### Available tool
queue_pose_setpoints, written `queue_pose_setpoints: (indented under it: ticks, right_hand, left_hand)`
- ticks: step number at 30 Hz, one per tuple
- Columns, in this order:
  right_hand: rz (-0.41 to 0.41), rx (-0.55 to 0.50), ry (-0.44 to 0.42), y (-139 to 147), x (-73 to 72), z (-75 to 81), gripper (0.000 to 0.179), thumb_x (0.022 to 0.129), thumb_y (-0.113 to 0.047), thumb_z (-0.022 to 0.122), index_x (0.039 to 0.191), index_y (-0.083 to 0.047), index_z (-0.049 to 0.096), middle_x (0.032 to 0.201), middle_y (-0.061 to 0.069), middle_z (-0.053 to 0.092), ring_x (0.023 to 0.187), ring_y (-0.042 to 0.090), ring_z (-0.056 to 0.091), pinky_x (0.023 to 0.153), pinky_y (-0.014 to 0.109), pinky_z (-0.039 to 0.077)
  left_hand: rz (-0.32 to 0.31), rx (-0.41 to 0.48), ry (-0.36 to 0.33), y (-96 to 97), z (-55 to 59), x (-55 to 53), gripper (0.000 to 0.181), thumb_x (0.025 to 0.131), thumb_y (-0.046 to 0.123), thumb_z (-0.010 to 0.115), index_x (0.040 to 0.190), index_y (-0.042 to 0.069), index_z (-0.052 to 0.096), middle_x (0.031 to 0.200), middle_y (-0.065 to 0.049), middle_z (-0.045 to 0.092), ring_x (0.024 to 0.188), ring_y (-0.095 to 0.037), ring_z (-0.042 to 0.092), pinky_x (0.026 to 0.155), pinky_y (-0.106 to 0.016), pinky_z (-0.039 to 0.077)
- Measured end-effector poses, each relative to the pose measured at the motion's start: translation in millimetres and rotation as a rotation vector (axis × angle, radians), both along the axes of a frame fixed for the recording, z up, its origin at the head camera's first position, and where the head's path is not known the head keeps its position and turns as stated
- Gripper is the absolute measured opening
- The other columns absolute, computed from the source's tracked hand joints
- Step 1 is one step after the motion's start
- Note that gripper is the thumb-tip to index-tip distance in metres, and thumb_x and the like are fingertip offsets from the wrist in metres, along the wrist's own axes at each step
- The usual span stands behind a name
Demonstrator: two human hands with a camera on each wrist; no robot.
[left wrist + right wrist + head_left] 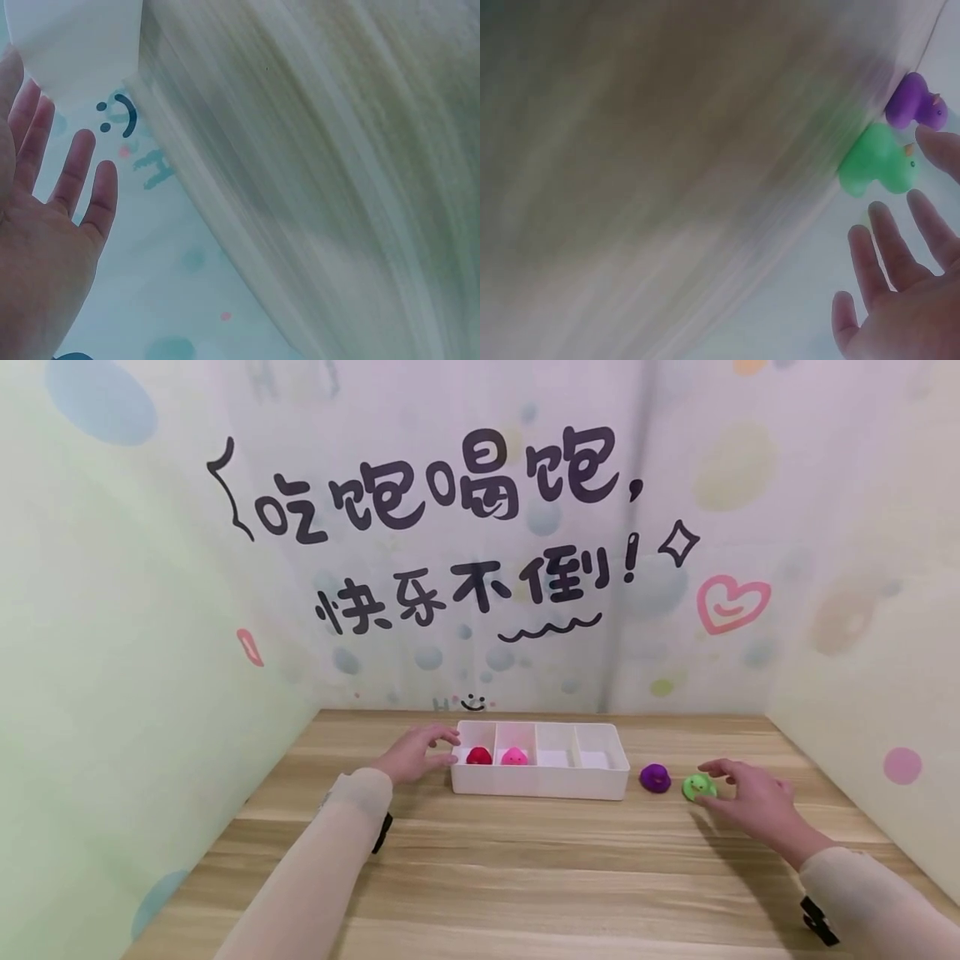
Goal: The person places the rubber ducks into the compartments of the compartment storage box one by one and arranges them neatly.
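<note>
A white box (pixel 540 783) with several compartments stands at the back of the table. My left hand (pixel 412 756) is at its left end, fingertips at the end wall; in the left wrist view the fingers look fairly straight beside the box (pixel 82 45). A red toy duck (pixel 478 757) sits in the leftmost compartment, and a pink toy duck (pixel 514 757) in the one beside it. To the right of the box, my right hand (pixel 761 802) spreads thumb and fingers around a green toy duck (pixel 697 787). The right wrist view shows gaps between the fingers and that green duck (pixel 877 159).
A purple toy duck (pixel 656 778) stands between the box and the green duck. Two compartments at the box's right side show only white floor. Behind the wooden table (pixel 510 877) rises a printed wall (pixel 450 668), with side walls left and right.
</note>
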State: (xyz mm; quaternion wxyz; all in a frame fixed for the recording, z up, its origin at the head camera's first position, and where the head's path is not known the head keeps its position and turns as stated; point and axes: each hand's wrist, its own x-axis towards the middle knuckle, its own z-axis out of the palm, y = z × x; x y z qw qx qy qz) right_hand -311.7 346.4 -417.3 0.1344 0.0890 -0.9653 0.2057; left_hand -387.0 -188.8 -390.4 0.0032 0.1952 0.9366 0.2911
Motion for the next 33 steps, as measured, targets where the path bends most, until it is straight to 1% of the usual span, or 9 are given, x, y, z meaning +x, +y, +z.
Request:
queue_pose_setpoints:
  ticks: [6, 9, 11, 14, 16, 19, 25, 33]
  right_hand:
    - [-0.016, -0.013, -0.022, -2, -0.1, -0.3, 0.055, 0.087, -0.041, 0.082, 0.125, -0.004, 0.065, 0.121, 0.025, 0.070, 0.107, 0.044, 0.064, 0.084, 0.065, 0.029]
    - [-0.009, -0.019, -0.021, -6, -1.3, 0.4, 0.053, 0.089, -0.041, 0.081, 0.125, -0.006, 0.065, 0.120, 0.023, 0.070, 0.107, 0.042, 0.065, 0.084, 0.064, 0.029]
    - [0.003, -0.027, -0.010, -9, -2.7, 1.0, 0.050, 0.089, -0.039, 0.081, 0.123, -0.006, 0.067, 0.118, 0.022, 0.071, 0.106, 0.042, 0.065, 0.085, 0.064, 0.029]
    - [0.020, -0.034, 0.009, -12, -4.7, 1.6, 0.043, 0.088, -0.034, 0.082, 0.119, -0.007, 0.069, 0.114, 0.021, 0.073, 0.103, 0.042, 0.066, 0.087, 0.068, 0.028]
    - [0.022, -0.037, 0.017, -13, -5.0, 1.5, 0.039, 0.087, -0.031, 0.083, 0.115, -0.007, 0.070, 0.111, 0.020, 0.073, 0.102, 0.041, 0.066, 0.089, 0.071, 0.026]
    - [0.017, -0.030, 0.022, -12, -4.1, 1.3, 0.033, 0.086, -0.026, 0.084, 0.111, -0.009, 0.071, 0.108, 0.019, 0.073, 0.100, 0.040, 0.066, 0.090, 0.073, 0.025]
    - [0.004, -0.020, 0.015, -10, -1.6, 3.5, 0.024, 0.088, -0.020, 0.081, 0.108, -0.009, 0.072, 0.104, 0.016, 0.074, 0.097, 0.037, 0.065, 0.088, 0.070, 0.025]
    - [-0.014, -0.012, 0.020, -9, -2.6, 1.0, 0.024, 0.087, -0.019, 0.082, 0.107, -0.011, 0.073, 0.103, 0.014, 0.075, 0.097, 0.037, 0.067, 0.089, 0.067, 0.026]
  left_hand:
    - [-0.030, -0.004, 0.026, -0.9, -1.6, 2.7, 0.034, 0.098, 0.024, 0.073, 0.130, 0.013, 0.067, 0.152, -0.007, 0.056, 0.127, -0.035, 0.057, 0.109, -0.053, 0.048]
    - [-0.030, -0.009, 0.028, -2.7, -1.9, 4.2, 0.035, 0.099, 0.024, 0.072, 0.131, 0.013, 0.067, 0.153, -0.007, 0.055, 0.126, -0.035, 0.057, 0.109, -0.052, 0.048]
    - [-0.026, -0.007, 0.027, -4.5, -2.1, 4.9, 0.035, 0.099, 0.025, 0.072, 0.131, 0.012, 0.067, 0.153, -0.008, 0.055, 0.127, -0.036, 0.057, 0.108, -0.052, 0.049]
    - [-0.024, -0.003, 0.028, -6.0, -1.9, 5.7, 0.036, 0.098, 0.025, 0.072, 0.132, 0.012, 0.067, 0.153, -0.008, 0.055, 0.128, -0.039, 0.056, 0.108, -0.053, 0.049]
    - [-0.030, -0.001, 0.035, -6.0, -1.7, 6.0, 0.036, 0.098, 0.024, 0.072, 0.131, 0.011, 0.067, 0.153, -0.009, 0.055, 0.128, -0.041, 0.056, 0.108, -0.054, 0.049]
    - [-0.033, -0.001, 0.032, -4.1, -1.6, 6.1, 0.036, 0.098, 0.024, 0.073, 0.132, 0.012, 0.067, 0.153, -0.008, 0.055, 0.128, -0.040, 0.056, 0.108, -0.053, 0.049]
    - [-0.036, 0.010, 0.022, -0.3, 1.0, 7.3, 0.036, 0.098, 0.024, 0.072, 0.132, 0.011, 0.066, 0.153, -0.009, 0.055, 0.129, -0.040, 0.055, 0.108, -0.054, 0.048]
    - [-0.035, 0.004, 0.023, 0.4, 1.3, 6.4, 0.036, 0.099, 0.024, 0.071, 0.133, 0.012, 0.066, 0.154, -0.009, 0.054, 0.130, -0.041, 0.055, 0.109, -0.054, 0.049]
